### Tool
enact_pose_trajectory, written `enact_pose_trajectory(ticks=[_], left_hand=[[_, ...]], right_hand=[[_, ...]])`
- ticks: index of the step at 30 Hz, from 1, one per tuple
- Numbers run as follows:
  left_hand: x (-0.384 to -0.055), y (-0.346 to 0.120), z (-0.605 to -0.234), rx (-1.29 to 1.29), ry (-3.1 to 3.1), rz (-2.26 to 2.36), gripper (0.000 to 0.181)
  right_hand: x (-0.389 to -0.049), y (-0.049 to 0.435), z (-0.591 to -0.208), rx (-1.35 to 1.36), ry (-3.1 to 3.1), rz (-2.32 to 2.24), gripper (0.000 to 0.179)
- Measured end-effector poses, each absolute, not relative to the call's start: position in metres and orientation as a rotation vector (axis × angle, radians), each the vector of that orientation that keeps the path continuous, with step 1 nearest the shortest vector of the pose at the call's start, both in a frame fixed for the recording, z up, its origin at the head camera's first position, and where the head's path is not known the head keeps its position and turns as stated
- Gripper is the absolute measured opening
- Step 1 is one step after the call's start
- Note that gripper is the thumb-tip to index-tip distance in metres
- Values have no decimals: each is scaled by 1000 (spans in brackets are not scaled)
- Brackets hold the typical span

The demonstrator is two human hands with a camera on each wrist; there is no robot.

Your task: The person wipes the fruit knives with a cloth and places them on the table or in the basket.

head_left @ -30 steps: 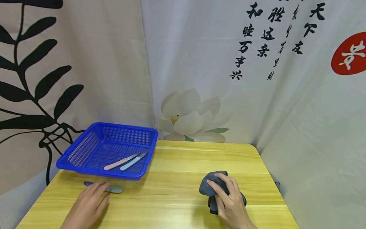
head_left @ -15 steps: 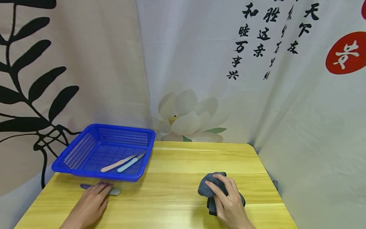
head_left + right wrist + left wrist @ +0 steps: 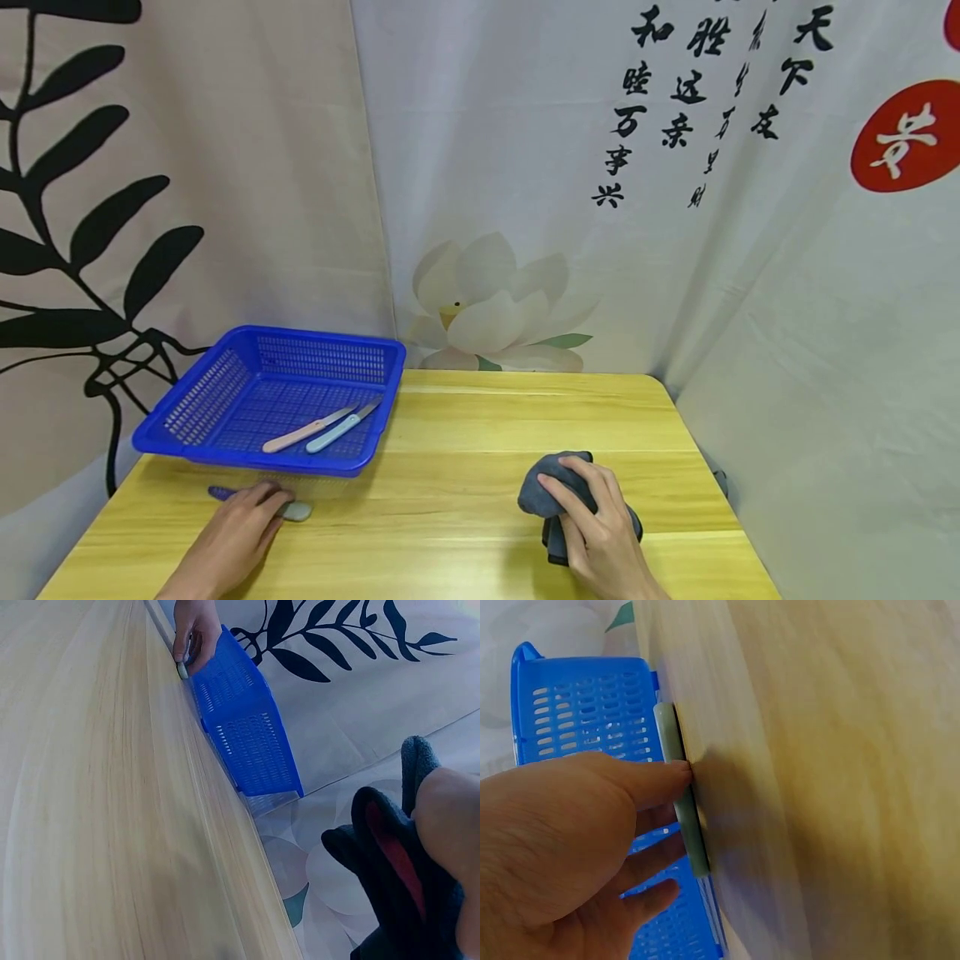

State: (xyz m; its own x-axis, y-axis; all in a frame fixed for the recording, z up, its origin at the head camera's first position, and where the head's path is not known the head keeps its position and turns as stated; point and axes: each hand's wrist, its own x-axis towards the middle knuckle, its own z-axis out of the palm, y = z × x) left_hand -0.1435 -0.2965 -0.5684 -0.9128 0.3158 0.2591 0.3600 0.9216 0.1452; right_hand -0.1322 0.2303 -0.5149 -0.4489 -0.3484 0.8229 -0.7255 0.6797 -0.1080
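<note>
1. Your left hand (image 3: pixel 236 533) pinches the green-handled knife (image 3: pixel 297 511) by its pale green handle, the thumb on one side and fingertips on the other.
2. That knife is at the table (image 3: pixel 450 492), just in front of the blue plastic basket (image 3: pixel 247 463); you cannot tell whether it rests on the wood or is slightly raised. Its blade (image 3: pixel 222 492) points left.
3. Your right hand (image 3: pixel 609 529) grips a bunched grey-blue cloth (image 3: pixel 545 492) with black edging.
4. Expect the knife to be light and stiff, its smooth handle perhaps slippery. Hold it by the handle, fingers clear of the probably sharp blade.
5. The cloth looks soft and limp; a bunched fold should give you a sure hold.
6. The pink-handled knife (image 3: pixel 292 437) and light-blue-handled knife (image 3: pixel 335 435) lie inside the basket.
7. You can see no brand or label on the knives, basket or cloth. The curtain (image 3: pixel 487 167) carries black Chinese characters, including 和睦万事兴 and 胜远亲; its red oval (image 3: pixel 862 167) reads 贵.
</note>
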Motion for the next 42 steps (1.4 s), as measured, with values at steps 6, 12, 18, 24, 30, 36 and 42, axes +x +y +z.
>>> enact_pose_trajectory(ticks=[6,12,18,24,30,36,42], left_hand=[[-141,-297,-569,-495,-2879,-304,25],[-139,-295,-566,-482,-2914,-291,22],[-134,-286,-558,-502,-2930,-322,19],[-131,-273,-542,-583,-2916,-543,14],[-128,-257,-516,-755,-2953,-893,11],[-122,-233,-496,-943,-2814,-1068,10],[-122,-212,-479,-1041,-2605,-1212,20]], right_hand=[[-132,231,-515,823,-2063,579,41],[-132,231,-514,826,-2061,581,42],[-131,230,-513,831,-2074,564,41],[-129,230,-511,831,-2090,557,41],[-129,230,-511,830,-2093,559,41],[-128,231,-511,824,-2101,562,41],[-128,231,-512,824,-2096,563,41]])
